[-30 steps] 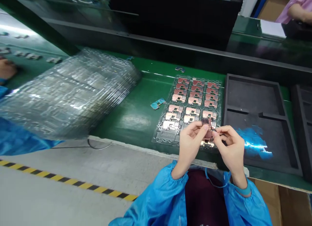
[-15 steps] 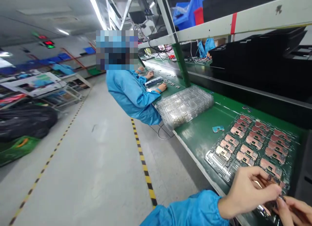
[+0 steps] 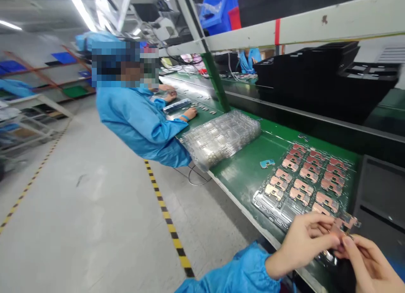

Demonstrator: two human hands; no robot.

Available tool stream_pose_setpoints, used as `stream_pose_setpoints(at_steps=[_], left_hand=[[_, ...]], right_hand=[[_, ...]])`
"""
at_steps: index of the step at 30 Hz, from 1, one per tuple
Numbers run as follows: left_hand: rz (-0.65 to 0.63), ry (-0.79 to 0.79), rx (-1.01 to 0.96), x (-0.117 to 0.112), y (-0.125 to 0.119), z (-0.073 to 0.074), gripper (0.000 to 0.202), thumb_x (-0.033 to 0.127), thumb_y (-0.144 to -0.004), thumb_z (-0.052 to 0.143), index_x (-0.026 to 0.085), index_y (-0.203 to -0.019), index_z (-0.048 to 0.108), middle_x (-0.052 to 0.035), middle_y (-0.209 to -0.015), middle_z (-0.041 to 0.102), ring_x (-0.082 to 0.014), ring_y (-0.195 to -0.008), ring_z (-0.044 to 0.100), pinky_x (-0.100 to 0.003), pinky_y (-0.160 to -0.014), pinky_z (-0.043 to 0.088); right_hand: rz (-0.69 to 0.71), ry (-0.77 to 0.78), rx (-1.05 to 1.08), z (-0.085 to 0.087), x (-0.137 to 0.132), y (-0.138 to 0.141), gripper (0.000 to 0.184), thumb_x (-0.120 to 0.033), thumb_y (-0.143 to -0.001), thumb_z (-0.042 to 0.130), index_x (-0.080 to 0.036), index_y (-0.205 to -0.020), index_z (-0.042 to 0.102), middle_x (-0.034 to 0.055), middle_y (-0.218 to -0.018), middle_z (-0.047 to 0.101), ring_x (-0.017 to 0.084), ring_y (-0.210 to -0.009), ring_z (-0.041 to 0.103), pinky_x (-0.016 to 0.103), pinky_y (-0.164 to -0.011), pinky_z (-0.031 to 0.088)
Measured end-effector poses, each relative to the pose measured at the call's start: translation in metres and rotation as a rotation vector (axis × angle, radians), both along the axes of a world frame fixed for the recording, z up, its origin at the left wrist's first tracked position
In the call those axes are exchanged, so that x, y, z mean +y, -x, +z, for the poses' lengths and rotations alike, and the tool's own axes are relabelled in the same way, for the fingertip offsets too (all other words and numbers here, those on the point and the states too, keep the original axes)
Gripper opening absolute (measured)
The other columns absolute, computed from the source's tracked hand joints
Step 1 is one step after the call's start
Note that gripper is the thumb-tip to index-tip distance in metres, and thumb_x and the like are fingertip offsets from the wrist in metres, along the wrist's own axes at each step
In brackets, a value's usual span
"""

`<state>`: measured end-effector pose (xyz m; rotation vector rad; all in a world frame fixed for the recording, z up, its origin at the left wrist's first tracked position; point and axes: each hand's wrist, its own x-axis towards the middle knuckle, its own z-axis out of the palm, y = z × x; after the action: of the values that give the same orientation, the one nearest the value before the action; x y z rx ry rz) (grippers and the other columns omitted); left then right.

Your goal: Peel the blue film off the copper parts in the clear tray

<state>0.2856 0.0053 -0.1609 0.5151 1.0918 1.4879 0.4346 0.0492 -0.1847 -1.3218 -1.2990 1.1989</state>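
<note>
Near the lower right corner, my left hand [image 3: 308,242] and my right hand [image 3: 368,259] meet, fingers pinched together on a small copper-coloured circuit board [image 3: 348,222]. The board's upper end sticks out above the fingertips; its lower part is hidden by them. Just beyond my hands lies a clear moulded plastic tray [image 3: 274,213] with rows of similar copper-coloured boards [image 3: 302,192] in its pockets. To the left of that tray a blue-faced board piece [image 3: 267,163] lies on the green bench top. A small dark piece [image 3: 303,138] rests behind the tray.
A stack of clear plastic trays [image 3: 223,137] stands farther along the green bench [image 3: 236,181]. A co-worker in blue [image 3: 139,120] sits past it, hands over the bench. Black bins [image 3: 310,80] stand behind; a black tray [image 3: 381,187] lies right. A green post [image 3: 215,80] rises mid-bench.
The view has swung right, so the scene sits farther left. My hands have raised the circuit board, and more of it and of my right hand shows.
</note>
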Motion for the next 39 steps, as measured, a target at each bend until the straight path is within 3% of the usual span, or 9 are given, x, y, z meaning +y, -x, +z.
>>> stream_pose_setpoints(at_steps=[6, 9, 14, 17, 22, 27, 30, 35, 39], left_hand=[[0.047, 0.041, 0.058, -0.004, 0.001, 0.017, 0.036, 0.038, -0.076, 0.096, 0.014, -0.098, 0.081, -0.0090, -0.089, 0.082, -0.0203, -0.082, 0.078, -0.031, -0.079, 0.066], [0.018, 0.067, 0.151, -0.007, 0.004, 0.021, 0.035, 0.033, -0.076, 0.097, 0.016, -0.101, 0.080, -0.0068, -0.091, 0.082, -0.0192, -0.082, 0.079, -0.027, -0.080, 0.066], [-0.014, 0.095, 0.349, -0.009, 0.012, 0.023, 0.033, 0.032, -0.077, 0.097, 0.020, -0.102, 0.079, -0.0046, -0.093, 0.082, -0.0192, -0.081, 0.079, -0.027, -0.080, 0.066], [-0.128, 0.099, 0.433, -0.005, 0.020, 0.027, 0.029, 0.035, -0.080, 0.094, 0.020, -0.100, 0.078, -0.0048, -0.094, 0.083, -0.0209, -0.084, 0.080, -0.029, -0.081, 0.067], [-0.283, 0.031, 0.533, 0.016, 0.017, 0.033, 0.025, 0.032, -0.085, 0.085, 0.021, -0.106, 0.077, -0.0028, -0.092, 0.082, -0.0188, -0.077, 0.080, -0.027, -0.072, 0.066], [-0.323, -0.053, 0.476, 0.035, 0.010, 0.037, 0.015, 0.034, -0.095, 0.072, 0.019, -0.093, 0.076, -0.0060, -0.099, 0.083, -0.0216, -0.089, 0.082, -0.031, -0.083, 0.068], [-0.268, -0.061, 0.556, 0.038, 0.038, 0.041, 0.017, 0.034, -0.098, 0.070, 0.018, -0.098, 0.076, -0.0063, -0.093, 0.083, -0.0209, -0.084, 0.082, -0.032, -0.081, 0.067], [-0.156, 0.038, 0.963, 0.017, 0.135, 0.054, 0.021, 0.031, -0.098, 0.072, 0.017, -0.113, 0.076, -0.0041, -0.086, 0.083, -0.0184, -0.081, 0.080, -0.031, -0.083, 0.062], [-0.492, 0.177, 1.066, -0.005, 0.193, 0.050, 0.019, 0.034, -0.100, 0.067, 0.018, -0.102, 0.077, -0.0044, -0.088, 0.083, -0.0178, -0.080, 0.078, -0.031, -0.080, 0.059]], right_hand=[[0.086, -0.084, 0.131, 0.019, -0.011, 0.019, 0.029, -0.046, -0.086, 0.089, -0.021, -0.093, 0.074, 0.0045, -0.088, 0.080, 0.022, -0.072, 0.080, 0.026, -0.067, 0.070], [0.133, -0.030, 0.193, 0.021, -0.012, 0.025, 0.027, -0.047, -0.093, 0.082, -0.021, -0.093, 0.072, 0.0029, -0.084, 0.078, 0.019, -0.074, 0.079, 0.024, -0.068, 0.068], [0.230, 0.163, 0.362, 0.020, -0.010, 0.019, 0.034, -0.051, -0.087, 0.086, -0.021, -0.091, 0.070, -0.0009, -0.078, 0.074, 0.016, -0.068, 0.075, 0.024, -0.064, 0.065], [0.269, 0.166, 0.291, 0.026, -0.010, 0.009, 0.031, -0.050, -0.090, 0.083, -0.021, -0.095, 0.074, -0.0001, -0.084, 0.074, 0.016, -0.073, 0.075, 0.024, -0.067, 0.063], [0.170, 0.048, 0.122, 0.033, -0.006, -0.012, 0.024, -0.045, -0.097, 0.078, -0.022, -0.095, 0.074, 0.0009, -0.089, 0.074, 0.015, -0.077, 0.074, 0.025, -0.071, 0.062], [0.217, -0.037, -0.026, 0.038, 0.002, -0.028, 0.021, -0.044, -0.100, 0.076, -0.024, -0.101, 0.077, 0.0027, -0.097, 0.075, 0.016, -0.080, 0.073, 0.026, -0.072, 0.063], [0.267, -0.111, -0.162, 0.040, 0.007, -0.036, 0.021, -0.043, -0.101, 0.074, -0.027, -0.112, 0.079, 0.0046, -0.110, 0.078, 0.019, -0.093, 0.075, 0.028, -0.077, 0.064], [0.189, -0.094, -0.293, 0.029, 0.014, -0.053, 0.026, -0.050, -0.102, 0.071, -0.029, -0.115, 0.079, 0.0040, -0.118, 0.079, 0.020, -0.097, 0.078, 0.031, -0.085, 0.063], [0.183, -0.050, -0.317, 0.020, 0.016, -0.061, 0.031, -0.054, -0.100, 0.072, -0.028, -0.115, 0.079, 0.0039, -0.116, 0.080, 0.022, -0.098, 0.079, 0.035, -0.086, 0.063]])
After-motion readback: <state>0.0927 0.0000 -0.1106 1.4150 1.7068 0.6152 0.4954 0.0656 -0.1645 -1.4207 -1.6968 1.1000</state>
